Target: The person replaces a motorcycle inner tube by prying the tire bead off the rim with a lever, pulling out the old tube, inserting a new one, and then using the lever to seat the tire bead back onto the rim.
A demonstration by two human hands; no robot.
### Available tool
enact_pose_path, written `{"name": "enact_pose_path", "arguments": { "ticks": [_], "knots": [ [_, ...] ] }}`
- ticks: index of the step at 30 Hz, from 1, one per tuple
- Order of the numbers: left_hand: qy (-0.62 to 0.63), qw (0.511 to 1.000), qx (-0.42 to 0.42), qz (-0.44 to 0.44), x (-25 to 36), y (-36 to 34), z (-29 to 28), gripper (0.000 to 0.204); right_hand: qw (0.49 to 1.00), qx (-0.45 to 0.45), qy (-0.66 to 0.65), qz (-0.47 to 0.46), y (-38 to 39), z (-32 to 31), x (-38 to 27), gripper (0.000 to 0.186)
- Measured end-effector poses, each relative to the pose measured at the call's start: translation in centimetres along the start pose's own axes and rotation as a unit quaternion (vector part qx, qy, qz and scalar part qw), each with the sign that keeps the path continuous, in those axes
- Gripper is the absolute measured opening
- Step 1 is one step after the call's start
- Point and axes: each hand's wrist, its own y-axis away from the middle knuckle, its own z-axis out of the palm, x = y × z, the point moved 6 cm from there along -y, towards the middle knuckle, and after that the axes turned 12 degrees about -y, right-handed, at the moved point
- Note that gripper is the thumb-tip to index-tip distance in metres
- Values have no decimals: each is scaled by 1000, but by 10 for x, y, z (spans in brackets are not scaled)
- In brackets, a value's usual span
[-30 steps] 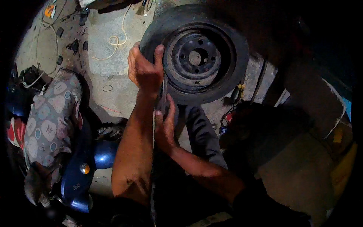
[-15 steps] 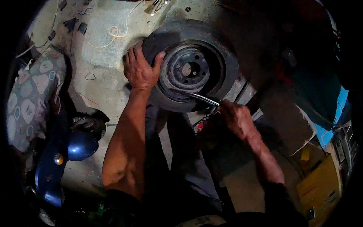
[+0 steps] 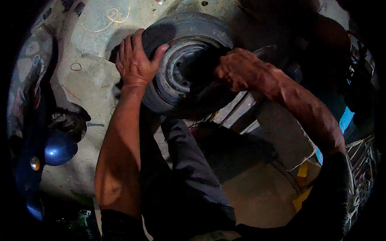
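Note:
A black tyre [image 3: 183, 24] on a dark steel wheel rim [image 3: 171, 76] lies flat on the floor before me, with bolt holes round its hub. My left hand [image 3: 136, 62] rests on the tyre's left side, fingers spread over the tread and thumb reaching toward the rim. Over the wheel's right side, my right hand [image 3: 237, 70] is closed in a fist. The metal tyre lever it grips is hidden now by the hand and deep shadow, which also cover the right part of the rim.
A pale looped cord [image 3: 114, 16] lies on the concrete beyond my left hand. At the left stand a blue rounded body part [image 3: 60, 148] with an orange lamp [image 3: 35, 163] and a patterned cushion [image 3: 26, 84]. Cardboard [image 3: 281, 136] and yellow pieces [image 3: 302, 172] lie at the right.
My right hand has swung up and left from below the wheel to over its right side, and the lever has gone out of sight. My left hand stays on the tyre; the view has shifted.

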Motion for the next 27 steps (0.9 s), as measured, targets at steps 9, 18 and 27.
{"name": "enact_pose_path", "arguments": {
  "ticks": [9,18,27],
  "knots": [
    [-44,999,21,2,-16,11,-3,77,996,-82,-29,-33,-53,21,-17,15],
    [-83,996,-9,-36,-2,8,-6,78,951,-307,10,19,1,53,-65,30],
    [-111,992,-24,-60,-2,14,-4,81,932,-60,-220,283,20,189,-39,48]
  ]
}}
